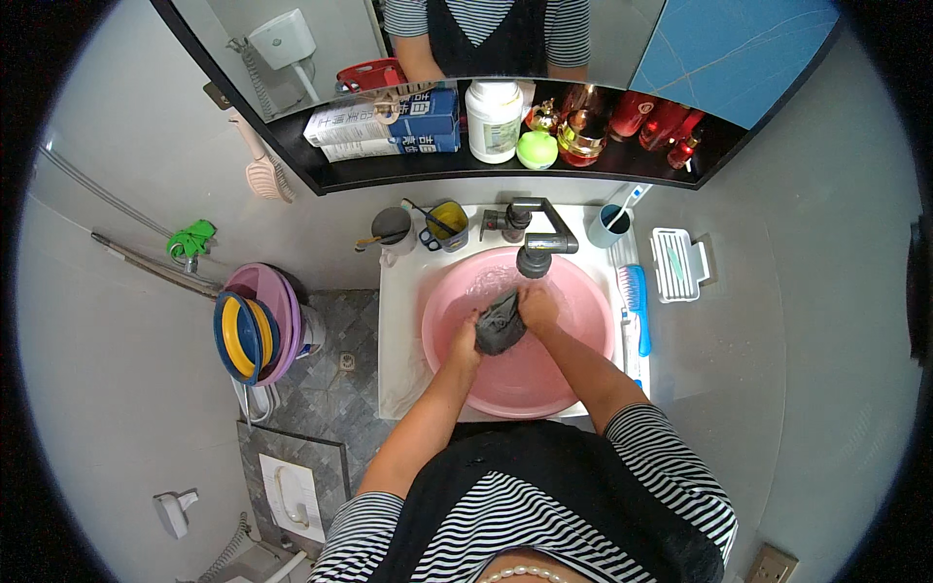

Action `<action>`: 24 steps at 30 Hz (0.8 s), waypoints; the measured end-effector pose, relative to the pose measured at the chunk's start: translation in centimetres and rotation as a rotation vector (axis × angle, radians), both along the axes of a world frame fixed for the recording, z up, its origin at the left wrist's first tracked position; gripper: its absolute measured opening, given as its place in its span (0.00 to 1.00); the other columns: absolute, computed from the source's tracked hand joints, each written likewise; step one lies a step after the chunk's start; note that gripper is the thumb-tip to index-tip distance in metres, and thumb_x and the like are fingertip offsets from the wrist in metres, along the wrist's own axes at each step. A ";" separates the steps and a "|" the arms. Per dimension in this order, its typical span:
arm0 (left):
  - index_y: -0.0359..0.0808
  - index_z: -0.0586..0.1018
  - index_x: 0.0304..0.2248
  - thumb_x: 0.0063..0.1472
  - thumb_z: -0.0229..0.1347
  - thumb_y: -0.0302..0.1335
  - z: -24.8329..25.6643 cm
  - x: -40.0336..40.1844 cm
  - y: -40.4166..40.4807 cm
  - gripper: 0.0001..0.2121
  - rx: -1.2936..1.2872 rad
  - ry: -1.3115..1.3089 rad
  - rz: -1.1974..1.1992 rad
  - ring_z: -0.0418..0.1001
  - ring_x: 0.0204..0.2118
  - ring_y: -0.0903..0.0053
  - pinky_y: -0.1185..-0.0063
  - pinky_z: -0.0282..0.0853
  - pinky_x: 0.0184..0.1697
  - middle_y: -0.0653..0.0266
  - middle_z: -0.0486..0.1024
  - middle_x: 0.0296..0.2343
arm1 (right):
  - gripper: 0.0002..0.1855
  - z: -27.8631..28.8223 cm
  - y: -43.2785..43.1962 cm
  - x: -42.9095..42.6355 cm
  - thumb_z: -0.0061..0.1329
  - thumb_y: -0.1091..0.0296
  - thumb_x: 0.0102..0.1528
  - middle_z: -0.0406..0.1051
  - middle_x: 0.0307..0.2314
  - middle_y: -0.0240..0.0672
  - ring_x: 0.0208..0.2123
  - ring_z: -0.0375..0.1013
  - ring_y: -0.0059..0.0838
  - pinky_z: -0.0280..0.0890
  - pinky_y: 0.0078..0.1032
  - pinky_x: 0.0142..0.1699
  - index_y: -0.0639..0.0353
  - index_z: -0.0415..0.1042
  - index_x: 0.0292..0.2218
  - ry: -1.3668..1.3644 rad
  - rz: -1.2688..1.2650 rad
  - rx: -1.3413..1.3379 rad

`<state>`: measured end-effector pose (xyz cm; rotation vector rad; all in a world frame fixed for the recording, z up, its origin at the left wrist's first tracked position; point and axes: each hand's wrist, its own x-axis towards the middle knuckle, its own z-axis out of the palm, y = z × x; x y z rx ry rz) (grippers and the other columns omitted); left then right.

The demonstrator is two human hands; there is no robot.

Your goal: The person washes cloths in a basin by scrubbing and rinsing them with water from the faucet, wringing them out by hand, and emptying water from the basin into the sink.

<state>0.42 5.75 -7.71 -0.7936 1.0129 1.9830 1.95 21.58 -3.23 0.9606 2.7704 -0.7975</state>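
Note:
My left hand [468, 337] grips the left side of a wet dark grey cloth [500, 329]. The cloth's upper right side is pinched in my right hand [538, 309]. Both hands are over a pink plastic basin [503, 397], which rests in the white washbasin [399, 350]. Directly above my right hand is the spout of a black faucet [534, 262]. Rippling water shows in the basin's upper left part. The fingertips of both hands are partly hidden by the cloth.
Cups with toothbrushes [446, 226] stand behind the basin at left, and a blue cup [609, 226] at right. A blue comb [636, 306] lies on the right rim. Overhead juts a black cabinet shelf [408, 177] with bottles. Stacked basins [237, 339] hang left.

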 end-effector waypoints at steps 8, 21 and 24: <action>0.43 0.69 0.37 0.52 0.46 0.47 5.6 0.6 -2.1 0.19 -0.363 -0.134 -0.209 0.67 0.29 0.58 0.58 0.64 0.35 0.54 0.67 0.29 | 0.17 -1.4 1.7 0.7 0.48 0.66 0.42 0.66 0.35 0.49 0.37 0.66 0.47 0.62 0.37 0.42 0.60 0.65 0.36 -0.119 0.313 0.003; 0.37 0.68 0.40 0.59 0.40 0.27 8.4 1.0 2.1 0.10 0.146 0.078 -0.130 0.70 0.36 0.73 0.72 0.68 0.40 0.61 0.70 0.36 | 0.14 8.4 -1.9 4.6 0.48 0.64 0.47 0.67 0.30 0.33 0.34 0.66 0.23 0.61 0.19 0.38 0.62 0.67 0.34 0.414 0.007 -0.980; 0.37 0.69 0.40 0.59 0.40 0.27 12.9 2.3 1.8 0.11 0.051 0.191 -0.199 0.70 0.36 0.75 0.75 0.67 0.40 0.65 0.70 0.35 | 0.12 8.2 -2.1 3.7 0.48 0.64 0.49 0.68 0.27 0.36 0.31 0.68 0.26 0.64 0.21 0.37 0.63 0.65 0.31 0.400 -0.347 -0.957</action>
